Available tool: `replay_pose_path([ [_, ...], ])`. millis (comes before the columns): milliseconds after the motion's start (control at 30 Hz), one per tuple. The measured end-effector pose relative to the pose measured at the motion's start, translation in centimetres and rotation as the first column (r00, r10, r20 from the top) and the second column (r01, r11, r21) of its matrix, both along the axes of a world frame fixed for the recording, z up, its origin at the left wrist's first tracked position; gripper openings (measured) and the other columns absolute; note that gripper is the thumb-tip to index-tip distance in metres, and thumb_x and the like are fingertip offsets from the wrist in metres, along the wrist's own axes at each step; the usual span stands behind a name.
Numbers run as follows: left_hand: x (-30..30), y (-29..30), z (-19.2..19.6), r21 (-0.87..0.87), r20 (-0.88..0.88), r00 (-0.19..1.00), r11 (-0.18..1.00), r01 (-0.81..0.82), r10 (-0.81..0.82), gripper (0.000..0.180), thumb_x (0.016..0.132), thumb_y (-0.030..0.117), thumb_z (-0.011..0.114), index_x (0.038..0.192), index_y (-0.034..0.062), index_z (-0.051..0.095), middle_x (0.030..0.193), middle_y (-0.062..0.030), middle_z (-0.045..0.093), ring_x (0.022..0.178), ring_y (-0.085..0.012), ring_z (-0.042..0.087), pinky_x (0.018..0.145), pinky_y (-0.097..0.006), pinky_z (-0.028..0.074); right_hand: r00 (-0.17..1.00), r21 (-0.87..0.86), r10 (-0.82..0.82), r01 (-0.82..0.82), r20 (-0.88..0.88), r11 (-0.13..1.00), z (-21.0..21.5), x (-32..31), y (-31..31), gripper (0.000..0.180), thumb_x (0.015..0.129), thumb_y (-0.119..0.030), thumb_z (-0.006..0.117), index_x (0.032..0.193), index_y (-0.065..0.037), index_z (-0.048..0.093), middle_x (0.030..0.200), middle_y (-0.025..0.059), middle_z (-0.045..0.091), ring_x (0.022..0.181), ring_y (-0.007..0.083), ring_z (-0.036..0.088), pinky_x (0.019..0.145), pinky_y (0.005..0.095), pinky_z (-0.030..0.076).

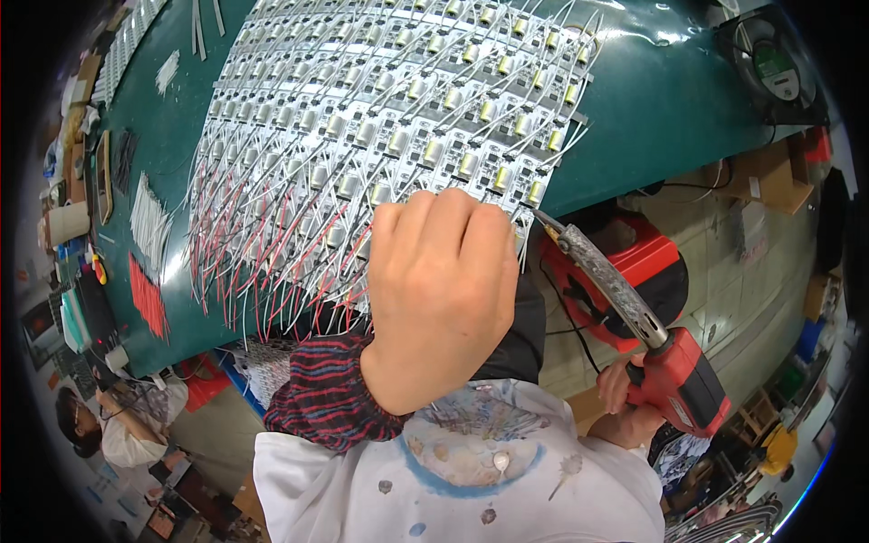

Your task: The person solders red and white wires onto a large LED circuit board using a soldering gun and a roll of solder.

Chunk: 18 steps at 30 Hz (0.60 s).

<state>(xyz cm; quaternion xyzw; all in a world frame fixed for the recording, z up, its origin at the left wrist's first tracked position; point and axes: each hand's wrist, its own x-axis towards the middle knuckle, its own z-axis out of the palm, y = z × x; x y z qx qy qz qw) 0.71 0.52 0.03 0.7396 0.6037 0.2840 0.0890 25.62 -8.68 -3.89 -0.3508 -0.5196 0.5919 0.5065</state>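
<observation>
My left hand [442,285], in a striped cuff, is closed over the near right part of a large panel of small white circuit boards [398,140]. Its fingertips are hidden below it, so whatever they pinch does not show. Rows of silvery components and thin white wires cover the panel; red wires [237,237] stick out along its near left edge. My right hand [626,409] grips the handle of a red and black soldering gun [681,385]. The gun's long metal barrel points up and left, and its tip is at the panel's near right corner, just right of my left hand.
The panel lies on a green tabletop [652,118]. Bundles of white wires [148,222] and red wires [148,297] lie left of it. A round black fan [769,68] stands at the far right. Below the table edge is a red and black case [634,281]. Another person [122,421] sits at lower left.
</observation>
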Motion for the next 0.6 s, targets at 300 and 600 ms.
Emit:
replay_pose_path([
  [300, -0.6, 0.2, 0.5, -0.023, -0.080, 0.995, 0.998, 0.052, -0.054, 0.013, 0.067, 0.002, 0.067, 0.070, 0.0071, 0.056, 0.066, -0.0041, 0.051, 0.063, -0.0219, 0.049, 0.066, -0.034, 0.034, 0.987, 0.086, 0.157, -0.158, 0.020, 0.984, -1.1, 0.4, 0.7, 0.076, 0.082, -0.056, 0.057, 0.120, 0.007, 0.039, 0.045, -0.0007, 0.045, 0.037, 0.0117, 0.046, 0.039, 0.0246, 0.038],
  [600, -0.5, 0.4, 0.8, -0.018, -0.139, 0.986, 0.995, 0.094, -0.096, 0.013, 0.067, 0.002, 0.067, 0.068, 0.0070, 0.054, 0.065, -0.0036, 0.049, 0.061, -0.0219, 0.049, 0.067, -0.035, 0.035, 0.988, 0.106, 0.116, -0.126, 0.099, 0.986, -0.9, 0.4, 0.6, 0.080, 0.079, -0.059, 0.057, 0.121, 0.007, 0.041, 0.046, -0.0015, 0.045, 0.037, 0.0114, 0.044, 0.040, 0.0242, 0.038],
])
